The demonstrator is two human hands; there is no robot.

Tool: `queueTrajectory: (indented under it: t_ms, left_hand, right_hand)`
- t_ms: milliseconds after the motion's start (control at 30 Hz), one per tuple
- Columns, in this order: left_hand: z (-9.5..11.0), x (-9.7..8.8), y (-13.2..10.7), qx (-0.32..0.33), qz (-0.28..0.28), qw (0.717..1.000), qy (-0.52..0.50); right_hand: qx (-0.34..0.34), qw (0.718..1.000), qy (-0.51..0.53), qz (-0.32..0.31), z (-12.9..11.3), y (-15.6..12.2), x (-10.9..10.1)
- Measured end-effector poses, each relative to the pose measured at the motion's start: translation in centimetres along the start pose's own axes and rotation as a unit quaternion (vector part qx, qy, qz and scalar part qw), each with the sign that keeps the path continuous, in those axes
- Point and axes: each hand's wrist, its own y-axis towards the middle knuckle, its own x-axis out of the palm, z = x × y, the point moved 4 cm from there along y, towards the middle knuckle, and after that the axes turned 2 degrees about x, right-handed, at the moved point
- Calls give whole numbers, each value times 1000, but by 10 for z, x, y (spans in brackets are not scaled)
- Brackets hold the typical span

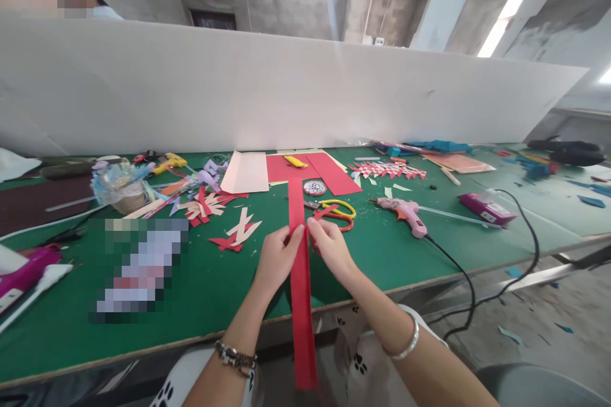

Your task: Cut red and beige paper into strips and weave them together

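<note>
A long red paper strip (301,292) runs from the middle of the green table (200,292) toward me and hangs over its front edge. My left hand (277,254) pinches the strip's left edge with closed fingers. My right hand (329,245) pinches its right edge at the same height. Just beyond my right hand lie scissors with yellow and red handles (338,213). A small round tin (314,187) sits behind them.
A pink glue gun (403,213) with a black cord lies to the right. Red sheets (329,172) and a cream sheet (245,173) lie by the white partition (286,92). Cut paper scraps (236,235) and craft clutter fill the left. Another person sits behind the partition at top left.
</note>
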Motion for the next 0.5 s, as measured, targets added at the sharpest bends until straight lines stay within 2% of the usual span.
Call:
queueTrajectory:
  t_ms: [233, 400, 500]
  left_hand:
    - [0, -1, 0, 21, 35, 999, 23]
    - [-3, -10, 0, -11, 98, 995, -19]
    - [-4, -10, 1, -26, 71, 997, -24]
  right_hand:
    - [-33, 995, -82, -40, 1, -3, 5]
    - [-33, 991, -123, -38, 0, -4, 5]
    - [-34, 994, -97, -28, 1, -2, 4]
